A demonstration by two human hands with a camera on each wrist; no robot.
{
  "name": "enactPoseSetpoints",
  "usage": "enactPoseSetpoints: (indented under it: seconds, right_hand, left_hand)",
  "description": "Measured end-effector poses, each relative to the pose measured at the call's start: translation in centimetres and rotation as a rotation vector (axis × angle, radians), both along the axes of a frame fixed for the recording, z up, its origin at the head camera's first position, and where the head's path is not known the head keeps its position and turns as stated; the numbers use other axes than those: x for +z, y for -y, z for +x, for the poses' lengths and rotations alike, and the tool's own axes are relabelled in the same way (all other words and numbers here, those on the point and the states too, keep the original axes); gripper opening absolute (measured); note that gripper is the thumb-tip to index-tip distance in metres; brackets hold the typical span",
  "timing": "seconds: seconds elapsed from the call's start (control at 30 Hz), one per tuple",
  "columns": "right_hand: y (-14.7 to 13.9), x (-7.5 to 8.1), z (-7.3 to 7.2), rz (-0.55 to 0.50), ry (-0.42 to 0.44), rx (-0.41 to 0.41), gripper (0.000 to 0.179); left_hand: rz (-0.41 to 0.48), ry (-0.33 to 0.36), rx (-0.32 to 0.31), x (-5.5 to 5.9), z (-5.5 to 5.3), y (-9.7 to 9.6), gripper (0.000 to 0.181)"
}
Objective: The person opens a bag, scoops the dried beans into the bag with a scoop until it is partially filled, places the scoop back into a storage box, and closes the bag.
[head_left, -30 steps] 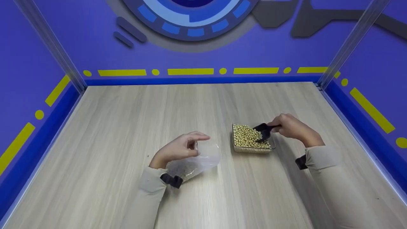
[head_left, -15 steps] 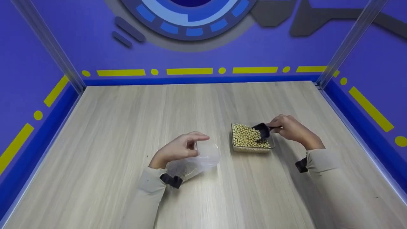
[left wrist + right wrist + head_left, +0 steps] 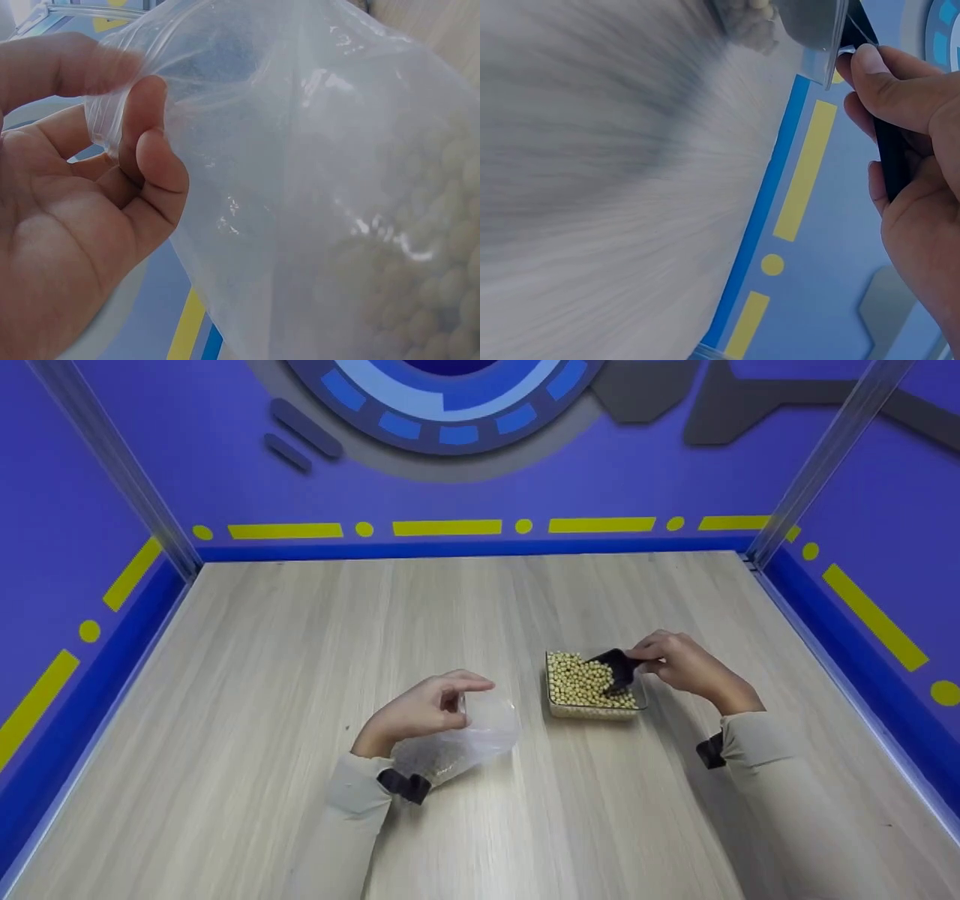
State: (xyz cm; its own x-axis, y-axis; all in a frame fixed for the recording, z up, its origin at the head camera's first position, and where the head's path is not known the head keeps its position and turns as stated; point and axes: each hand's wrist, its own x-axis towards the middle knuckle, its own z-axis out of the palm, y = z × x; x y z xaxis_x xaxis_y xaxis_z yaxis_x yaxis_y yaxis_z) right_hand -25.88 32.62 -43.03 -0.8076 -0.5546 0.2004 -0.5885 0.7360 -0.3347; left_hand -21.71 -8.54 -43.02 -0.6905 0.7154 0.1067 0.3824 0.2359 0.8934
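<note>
My left hand [image 3: 420, 706] pinches the zip-edged mouth of a clear plastic zip bag [image 3: 247, 187] between thumb and fingers. Pale round soybeans [image 3: 435, 300] fill the bag's lower part, seen hazily through the film. To the right stands a clear rectangular container [image 3: 596, 714] heaped with yellow soybeans [image 3: 577, 679]. My right hand [image 3: 686, 664] grips the handle of a black scoop [image 3: 619, 667], whose bowl is dug into the beans at the container's right side. In the right wrist view the scoop's dark handle [image 3: 891, 157] runs along the palm under the thumb.
The light wood table [image 3: 337, 622] carries the bag and the container. Blue panels with yellow stripes [image 3: 450, 529] wall in its back and both sides. A small speck [image 3: 347, 727] lies left of the left hand.
The scoop has shifted slightly left and deeper among the beans, its handle held by the right hand throughout. The left hand and bag stay put.
</note>
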Motion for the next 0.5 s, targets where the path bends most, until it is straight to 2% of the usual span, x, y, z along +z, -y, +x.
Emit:
enactPoseSetpoints:
  seconds: [0.5]
  right_hand:
    - [0.24, -0.61, 0.14, -0.043, 0.058, 0.005, 0.03]
  left_hand:
    - [-0.014, -0.01, 0.006, -0.17, -0.02, -0.14, 0.053]
